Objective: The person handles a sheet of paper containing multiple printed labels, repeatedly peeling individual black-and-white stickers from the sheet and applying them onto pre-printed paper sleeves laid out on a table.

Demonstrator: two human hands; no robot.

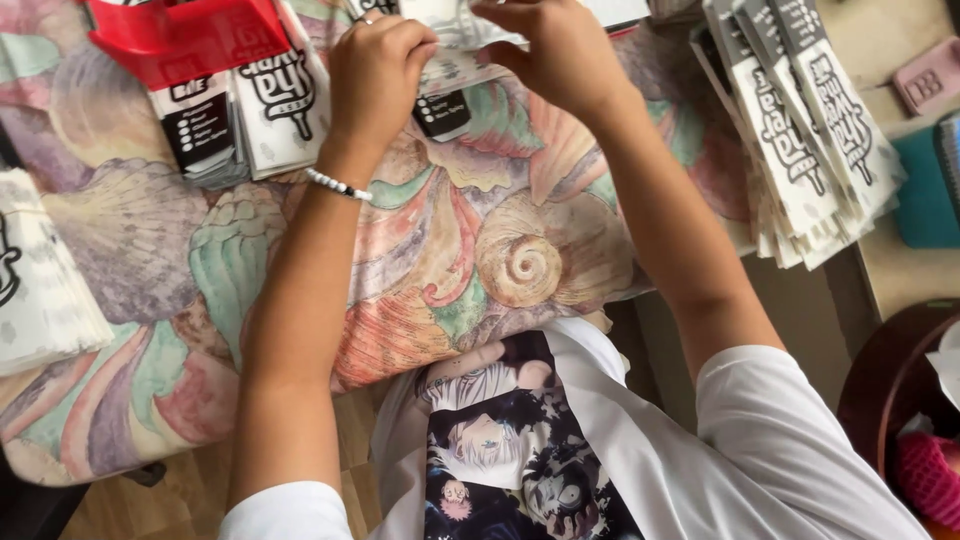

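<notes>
My left hand (375, 75) & right hand (555, 55) are both up at the far edge of the cloth, fingertips pinched together on one white printed paper bag (450, 75) w/ black lettering. Left fingers curl over its left edge, right fingers nip the top; thumbs are hidden underneath, so can't tell exactly how they sit. The bag lies flat on the shell-pattern tablecloth (500, 250), just beyond the big spiral shell print.

Looks to me like I'm mid-fold or working the bag mouth apart, i.e. prepping one bag at a time. Next move prob needs a light, even pull from both sides so the thin paper doesn't tear.

Round about: a stack of same bags (260, 100) just left of my left wrist w/ its white bead bracelet (338, 185), a red plastic piece (180, 35) on top of them, a bigger fanned stack (810, 140) at right, another pile (40, 270) at far left.
</notes>
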